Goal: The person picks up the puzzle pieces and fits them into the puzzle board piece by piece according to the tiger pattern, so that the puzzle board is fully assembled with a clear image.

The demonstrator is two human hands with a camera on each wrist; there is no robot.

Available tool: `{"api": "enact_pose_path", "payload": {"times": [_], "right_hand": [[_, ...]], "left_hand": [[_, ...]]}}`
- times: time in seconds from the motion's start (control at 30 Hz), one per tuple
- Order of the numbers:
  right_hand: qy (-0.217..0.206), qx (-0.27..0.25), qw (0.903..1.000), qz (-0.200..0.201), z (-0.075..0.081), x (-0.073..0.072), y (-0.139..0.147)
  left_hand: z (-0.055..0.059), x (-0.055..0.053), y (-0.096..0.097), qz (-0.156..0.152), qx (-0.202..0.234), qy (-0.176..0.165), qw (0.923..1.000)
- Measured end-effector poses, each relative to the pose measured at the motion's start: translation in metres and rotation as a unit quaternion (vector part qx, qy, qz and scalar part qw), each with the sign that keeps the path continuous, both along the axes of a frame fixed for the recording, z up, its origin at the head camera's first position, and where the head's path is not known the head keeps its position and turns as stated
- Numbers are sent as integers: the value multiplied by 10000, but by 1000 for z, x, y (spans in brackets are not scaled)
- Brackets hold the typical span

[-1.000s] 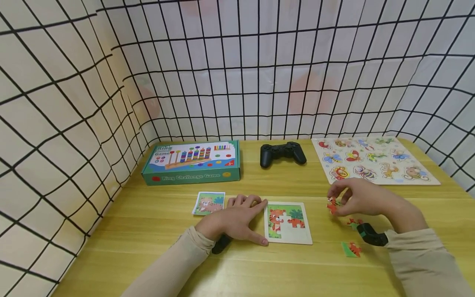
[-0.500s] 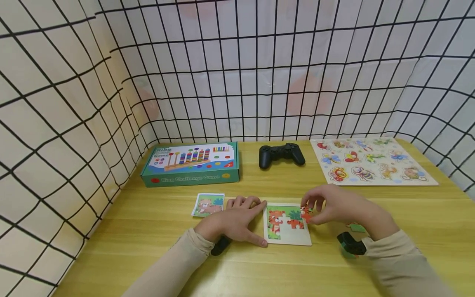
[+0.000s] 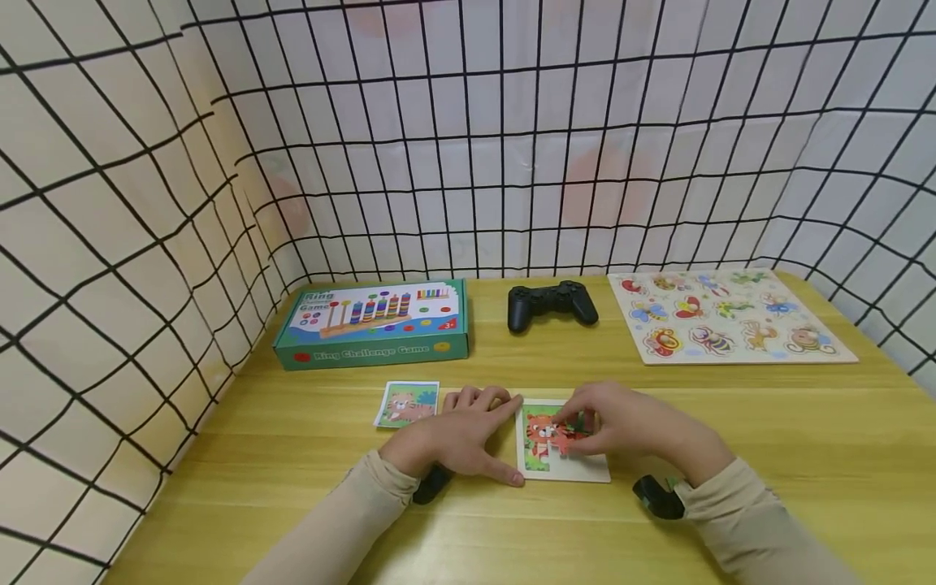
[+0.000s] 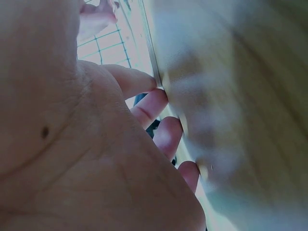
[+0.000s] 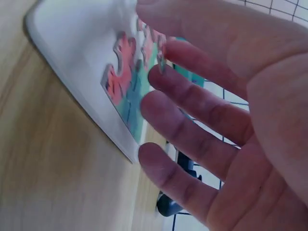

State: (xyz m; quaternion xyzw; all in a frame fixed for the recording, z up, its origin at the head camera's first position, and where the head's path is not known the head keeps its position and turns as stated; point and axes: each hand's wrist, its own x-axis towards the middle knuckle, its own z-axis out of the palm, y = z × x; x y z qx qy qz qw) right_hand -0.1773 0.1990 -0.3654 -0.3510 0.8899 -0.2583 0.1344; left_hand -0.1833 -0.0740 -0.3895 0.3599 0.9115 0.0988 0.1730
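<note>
A small square jigsaw tray (image 3: 587, 470) with a tiger picture lies on the table, its upper and left parts filled with pieces and bare board at the lower right. My right hand (image 3: 629, 422) pinches a red tiger puzzle piece (image 3: 561, 444) between thumb and index finger, close over the middle of the tray. In the right wrist view that piece (image 5: 161, 54) shows edge-on at the fingertips, the other fingers spread beside the tray. My left hand (image 3: 464, 443) rests on the table, thumb and index fingertip at the tray's left edge. Loose pieces are mostly hidden behind the right wrist.
A printed tiger card (image 3: 406, 406) lies left of the tray, by my left hand. Farther back are a green Ring Challenge Game box (image 3: 373, 325), a black game controller (image 3: 552, 305) and a wooden insect puzzle board (image 3: 731, 317). Black grid-patterned white walls (image 3: 453, 162) surround the table.
My right hand has carried the puzzle piece leftward from the table at the right to over the tray. The left hand has stayed at the tray's edge.
</note>
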Motion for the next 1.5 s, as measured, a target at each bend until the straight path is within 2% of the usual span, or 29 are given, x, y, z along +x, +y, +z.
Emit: {"api": "enact_pose_path", "payload": {"times": [0.2,0.43,0.73,1.13,1.5], "right_hand": [[136,16,9999,-69,-2,-1,-4],[16,181,9996,-198,-4,-1,-5],[78,269,9993,-264,-4,-1,-8],[525,348,9978,-207,-11,0,-12],[352,436,9976,-404,-11,0,-13]], "left_hand": [[0,1,1,-22,11,43,10000],[1,1,1,-15,5,28,10000],[1,1,1,-20,-43,52,10000],[2,2,0,-17,-46,25,10000],[3,2,0,6,-81,40,10000]]}}
